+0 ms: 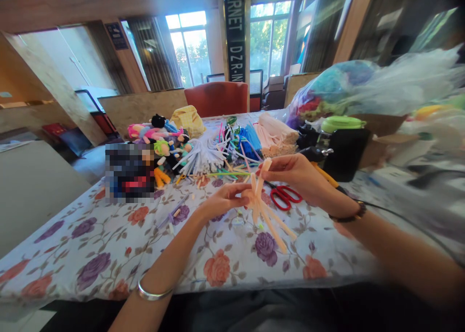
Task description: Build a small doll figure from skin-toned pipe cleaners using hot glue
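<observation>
left hand [229,196] pinches the peach strips [257,198] where they cross, right hand [298,174] grips one upper end, all held above the table [163,240], inward from its near edge; from my end i'd keep the left pinch firm, clear of the scissors [285,208].

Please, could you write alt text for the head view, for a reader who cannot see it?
A person's left hand and right hand hold peach strips above a flowered tablecloth, with red scissors near the right hand. Farther back lie a white bundle, a blue bundle and a peach bundle, with colourful dolls to their left.
</observation>
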{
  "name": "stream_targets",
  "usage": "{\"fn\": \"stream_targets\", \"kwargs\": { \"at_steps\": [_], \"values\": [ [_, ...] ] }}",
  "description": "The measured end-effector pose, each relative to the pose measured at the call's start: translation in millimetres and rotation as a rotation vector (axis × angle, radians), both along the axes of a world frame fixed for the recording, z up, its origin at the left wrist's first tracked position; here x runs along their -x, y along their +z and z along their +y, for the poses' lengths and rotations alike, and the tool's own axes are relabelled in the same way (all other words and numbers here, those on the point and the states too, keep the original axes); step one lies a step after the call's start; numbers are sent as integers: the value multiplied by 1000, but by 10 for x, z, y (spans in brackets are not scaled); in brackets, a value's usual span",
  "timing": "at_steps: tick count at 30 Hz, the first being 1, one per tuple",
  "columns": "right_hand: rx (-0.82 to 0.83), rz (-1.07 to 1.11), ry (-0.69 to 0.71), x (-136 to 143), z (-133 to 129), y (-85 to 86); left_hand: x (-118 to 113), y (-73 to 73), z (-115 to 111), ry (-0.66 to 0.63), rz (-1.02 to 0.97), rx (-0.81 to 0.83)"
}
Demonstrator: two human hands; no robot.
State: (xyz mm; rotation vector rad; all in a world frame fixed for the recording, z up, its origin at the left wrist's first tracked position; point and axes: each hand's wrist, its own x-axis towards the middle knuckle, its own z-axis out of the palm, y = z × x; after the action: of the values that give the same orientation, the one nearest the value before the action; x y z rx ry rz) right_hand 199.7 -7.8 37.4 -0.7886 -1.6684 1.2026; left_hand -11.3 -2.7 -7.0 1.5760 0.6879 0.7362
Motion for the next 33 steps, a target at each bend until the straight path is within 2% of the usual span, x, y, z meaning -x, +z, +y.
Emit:
{"fn": "stream_targets", "kwargs": {
  "at_steps": [9,19,33],
  "values": [
    [-149,-43,-78,-112,61,69,10,2,7,30,-14,20],
    [-124,-38,-130,-85,10,97,14,-2,14,12,-23,-7],
    [-98,63,-177,-80,49,66,3,-10,32,23,-201,-63]
  ]
}}
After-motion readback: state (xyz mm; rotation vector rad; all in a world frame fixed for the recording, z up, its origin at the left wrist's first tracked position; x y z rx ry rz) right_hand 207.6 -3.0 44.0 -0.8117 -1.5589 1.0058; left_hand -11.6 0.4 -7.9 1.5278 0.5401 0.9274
